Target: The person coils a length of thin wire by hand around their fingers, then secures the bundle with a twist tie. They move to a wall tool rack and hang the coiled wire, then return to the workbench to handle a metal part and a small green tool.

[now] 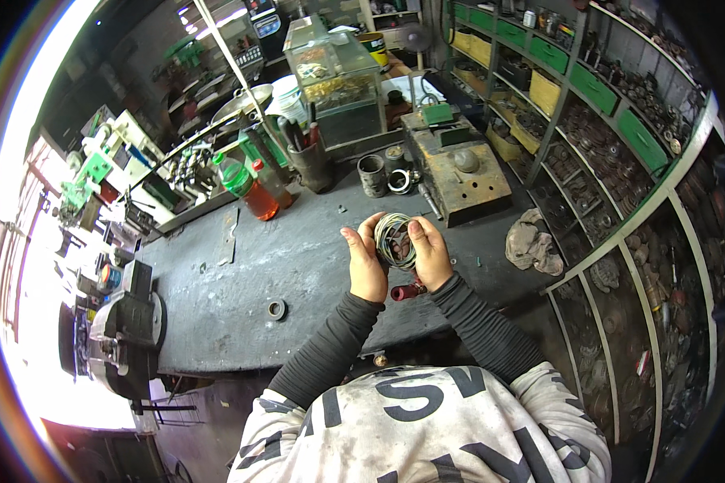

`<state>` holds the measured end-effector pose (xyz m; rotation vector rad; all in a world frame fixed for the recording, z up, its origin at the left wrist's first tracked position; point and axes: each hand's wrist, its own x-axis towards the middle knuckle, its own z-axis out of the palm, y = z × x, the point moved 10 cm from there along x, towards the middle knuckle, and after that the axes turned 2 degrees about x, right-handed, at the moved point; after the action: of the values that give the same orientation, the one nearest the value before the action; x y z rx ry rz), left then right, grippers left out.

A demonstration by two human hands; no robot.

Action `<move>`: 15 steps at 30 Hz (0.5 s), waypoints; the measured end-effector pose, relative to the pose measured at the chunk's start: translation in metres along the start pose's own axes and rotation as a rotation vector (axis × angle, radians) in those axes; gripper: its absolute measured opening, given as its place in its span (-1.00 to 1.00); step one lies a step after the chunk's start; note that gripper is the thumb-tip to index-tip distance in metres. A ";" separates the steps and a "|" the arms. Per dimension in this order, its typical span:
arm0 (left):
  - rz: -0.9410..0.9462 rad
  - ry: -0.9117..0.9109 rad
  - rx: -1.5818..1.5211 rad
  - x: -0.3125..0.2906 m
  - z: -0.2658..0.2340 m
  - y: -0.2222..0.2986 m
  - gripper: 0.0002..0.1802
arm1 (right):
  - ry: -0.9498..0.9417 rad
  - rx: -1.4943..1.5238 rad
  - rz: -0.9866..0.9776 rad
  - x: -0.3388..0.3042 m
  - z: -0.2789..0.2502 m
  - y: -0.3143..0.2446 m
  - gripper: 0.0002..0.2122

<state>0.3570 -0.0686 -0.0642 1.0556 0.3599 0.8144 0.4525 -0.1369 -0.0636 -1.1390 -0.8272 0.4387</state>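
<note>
Above the dark workbench, a coil of thin, pale wire (384,228) is held up between both hands. My left hand (367,262) grips its left side, with the thumb raised. My right hand (432,255) closes on the coil's right side, its thumb lying over the strands. Just below the hands, a dark red cylindrical piece (405,292) with a hollow end shows on the bench near the right wrist. Part of it is hidden by that hand. Farther left lies a small metal ring (277,309).
Bottles with green (234,175) and red caps (271,183) stand beside a tool cup (308,165). Metal cylinders (371,175) sit near a heavy rusty block (467,173). A crumpled rag (533,243) lies right, by the shelves (588,153). A bench vise (125,326) is left.
</note>
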 end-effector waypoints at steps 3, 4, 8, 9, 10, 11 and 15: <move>-0.031 -0.022 -0.016 -0.011 -0.013 0.012 -0.10 | -0.072 0.075 0.052 -0.005 0.023 0.003 -0.63; -0.056 -0.033 -0.016 -0.017 -0.018 0.020 -0.14 | -0.098 0.107 0.057 -0.006 0.032 0.004 -0.62; -0.164 -0.121 -0.047 -0.053 -0.055 0.051 -0.46 | -0.196 0.588 0.407 -0.027 0.086 0.019 -0.58; -0.186 -0.155 -0.040 -0.062 -0.067 0.058 -0.49 | -0.177 0.607 0.460 -0.032 0.099 0.025 -0.54; -0.208 -0.189 -0.033 -0.073 -0.076 0.063 -0.52 | -0.203 0.651 0.537 -0.041 0.115 0.027 -0.52; -0.173 -0.158 -0.073 -0.081 -0.088 0.072 -0.59 | -0.234 0.689 0.615 -0.051 0.131 0.026 -0.50; -0.020 0.064 0.024 -0.119 -0.144 0.113 -0.69 | -0.409 0.839 0.849 -0.094 0.213 0.035 -0.44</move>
<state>0.1412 -0.0391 -0.0458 1.0484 0.4340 0.8292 0.2323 -0.0565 -0.0917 -0.5464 -0.3670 1.5959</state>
